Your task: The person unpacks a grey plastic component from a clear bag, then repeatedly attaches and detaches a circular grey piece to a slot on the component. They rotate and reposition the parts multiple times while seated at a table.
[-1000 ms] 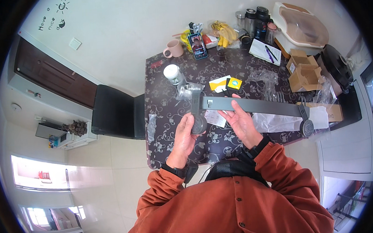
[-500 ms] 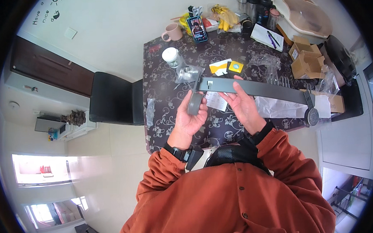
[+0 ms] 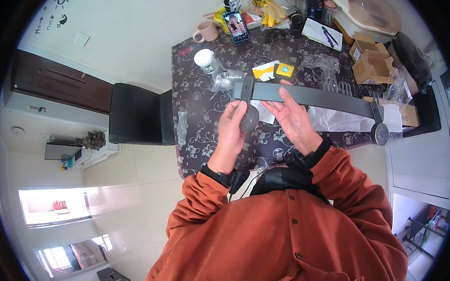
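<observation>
A long dark grey flat bar (image 3: pixel 318 94) is held over the table, running from left to right. Near its left end, a slotted bracket (image 3: pixel 246 89) crosses the bar, with a round dark disc (image 3: pixel 250 119) below it. My left hand (image 3: pixel 229 131) is closed on this disc, its thumb at the disc's upper edge. My right hand (image 3: pixel 295 121) holds the bar from its near side, thumb over the top and fingers partly behind it. A matching bracket (image 3: pixel 376 111) with another round disc (image 3: pixel 380 133) hangs at the bar's right end.
Behind the bar, the patterned table (image 3: pixel 193 104) bears a lidded white cup (image 3: pixel 205 60), pink mug (image 3: pixel 206 31), propped phone (image 3: pixel 236 28), bananas (image 3: pixel 272 14), clear plastic wrapping (image 3: pixel 319 65), notebook (image 3: pixel 321 34) and open cardboard box (image 3: pixel 371 69). A black chair (image 3: pixel 139 114) stands left.
The left bracket, earlier edge-on beside a light opening in the bar, now lies across the bar over that spot. Its disc has turned to face up, and my left hand has shifted its grip.
</observation>
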A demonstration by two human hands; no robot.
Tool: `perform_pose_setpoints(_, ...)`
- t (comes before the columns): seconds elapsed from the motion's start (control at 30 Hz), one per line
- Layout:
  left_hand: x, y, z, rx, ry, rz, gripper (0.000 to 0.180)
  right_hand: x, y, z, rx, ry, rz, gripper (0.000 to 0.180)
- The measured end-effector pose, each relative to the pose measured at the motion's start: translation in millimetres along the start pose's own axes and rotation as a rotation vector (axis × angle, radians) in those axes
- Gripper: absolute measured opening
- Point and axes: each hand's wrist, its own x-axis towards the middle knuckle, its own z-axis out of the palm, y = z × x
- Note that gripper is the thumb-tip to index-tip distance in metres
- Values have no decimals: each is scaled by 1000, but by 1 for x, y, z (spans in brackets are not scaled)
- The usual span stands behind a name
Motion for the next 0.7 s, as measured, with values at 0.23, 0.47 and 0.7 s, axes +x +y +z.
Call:
perform_pose_setpoints(0.23,-1,-6,0,140,40,93,23,-4,1,5,-26,19,-19,38)
perform_pose_setpoints(0.47,0,-3,-6,229,22,120,21,-9,0,9,-51,7,-53,31)
perform_pose_setpoints(0.7,5,-12,4,116,105,124,19,-8,3,13,-21,35,-49,31)
